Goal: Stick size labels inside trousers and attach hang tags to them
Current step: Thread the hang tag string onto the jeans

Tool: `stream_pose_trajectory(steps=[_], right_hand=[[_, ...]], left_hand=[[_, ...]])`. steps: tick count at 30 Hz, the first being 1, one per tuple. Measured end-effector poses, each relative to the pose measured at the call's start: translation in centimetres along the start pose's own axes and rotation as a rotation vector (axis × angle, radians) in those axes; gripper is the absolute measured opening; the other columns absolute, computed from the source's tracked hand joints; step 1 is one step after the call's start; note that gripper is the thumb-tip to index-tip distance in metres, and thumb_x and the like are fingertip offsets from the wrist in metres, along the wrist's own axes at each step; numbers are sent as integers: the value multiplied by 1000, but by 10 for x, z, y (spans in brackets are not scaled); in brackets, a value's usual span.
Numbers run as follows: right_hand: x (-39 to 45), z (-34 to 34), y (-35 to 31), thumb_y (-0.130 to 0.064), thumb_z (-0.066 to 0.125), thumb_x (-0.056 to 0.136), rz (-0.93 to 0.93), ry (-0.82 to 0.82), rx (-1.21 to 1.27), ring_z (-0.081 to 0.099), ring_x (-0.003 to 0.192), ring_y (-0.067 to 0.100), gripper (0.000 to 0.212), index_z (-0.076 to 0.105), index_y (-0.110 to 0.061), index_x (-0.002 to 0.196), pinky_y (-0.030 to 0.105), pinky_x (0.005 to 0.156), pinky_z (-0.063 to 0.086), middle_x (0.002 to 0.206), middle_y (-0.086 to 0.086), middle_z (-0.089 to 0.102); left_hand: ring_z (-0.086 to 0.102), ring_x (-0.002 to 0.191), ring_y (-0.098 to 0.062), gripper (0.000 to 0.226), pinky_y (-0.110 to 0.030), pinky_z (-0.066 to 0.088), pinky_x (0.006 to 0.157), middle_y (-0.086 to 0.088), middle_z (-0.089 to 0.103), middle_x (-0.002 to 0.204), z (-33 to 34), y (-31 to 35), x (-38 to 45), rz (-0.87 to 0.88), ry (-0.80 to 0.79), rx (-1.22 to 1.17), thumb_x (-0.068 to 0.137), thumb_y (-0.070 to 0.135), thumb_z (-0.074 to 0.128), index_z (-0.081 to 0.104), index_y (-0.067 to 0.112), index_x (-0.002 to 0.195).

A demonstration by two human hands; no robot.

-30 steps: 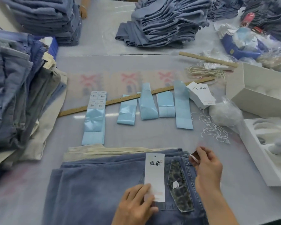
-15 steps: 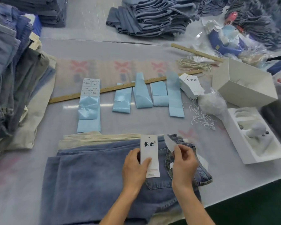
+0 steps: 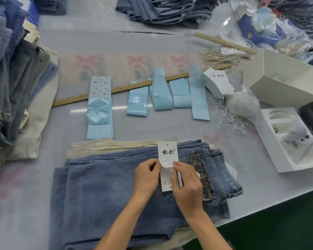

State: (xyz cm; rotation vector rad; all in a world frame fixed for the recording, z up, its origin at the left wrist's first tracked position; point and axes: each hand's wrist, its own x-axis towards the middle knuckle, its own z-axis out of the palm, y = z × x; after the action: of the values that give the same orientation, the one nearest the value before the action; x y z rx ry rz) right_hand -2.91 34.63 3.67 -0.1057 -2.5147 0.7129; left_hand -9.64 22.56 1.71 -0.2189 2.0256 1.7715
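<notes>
Now that my right hand (image 3: 185, 183) has carried the sticker (image 3: 165, 162) over, both hands pinch it onto the tag (image 3: 168, 152), lower centre of frame, my left hand (image 3: 146, 175) steadying; pressing flat comes next, I judge.

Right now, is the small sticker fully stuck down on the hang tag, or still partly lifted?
Partly lifted. The sticker's upper edge curls off the hang tag between the left hand and right hand.

Both hands (image 3: 167, 177) press a sticker (image 3: 165, 162) onto the hang tag (image 3: 167, 152)
</notes>
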Motion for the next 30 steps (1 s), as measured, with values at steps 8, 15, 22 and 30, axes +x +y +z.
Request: stream_pose_trajectory(steps=[8,15,22,30], right_hand=[[11,-1,-10,-7,67,95,517,-21,309,69,85,5,17,69,-23,99,21,67,57,91,-17,71],[50,-2,2,-5,65,95,1041,214,649,72,81,16,12,69,-13,88,30,71,59,78,-2,74],[49,-10,-4,-11,62,100,739,340,503,71,95,9,13,66,-23,98,21,79,59,93,-13,73],[2,6,13,-10,66,96,-252,-205,-220,70,100,23,9,73,-4,99,39,88,58,104,8,73]], left_hand=[[71,74,-11,25,-41,58,67,10,76,81,-3,-2,0,-13,-18,11,102,25,59,76,26,84],[71,71,-7,26,-38,59,63,14,76,79,-3,-3,2,-17,-17,46,101,26,61,75,28,80],[69,64,-3,30,-44,60,61,14,76,75,-4,-4,3,-52,27,11,101,23,61,75,26,75],[70,65,-11,29,-42,61,62,9,76,75,-3,-6,6,-44,40,-7,98,24,64,76,34,74]])
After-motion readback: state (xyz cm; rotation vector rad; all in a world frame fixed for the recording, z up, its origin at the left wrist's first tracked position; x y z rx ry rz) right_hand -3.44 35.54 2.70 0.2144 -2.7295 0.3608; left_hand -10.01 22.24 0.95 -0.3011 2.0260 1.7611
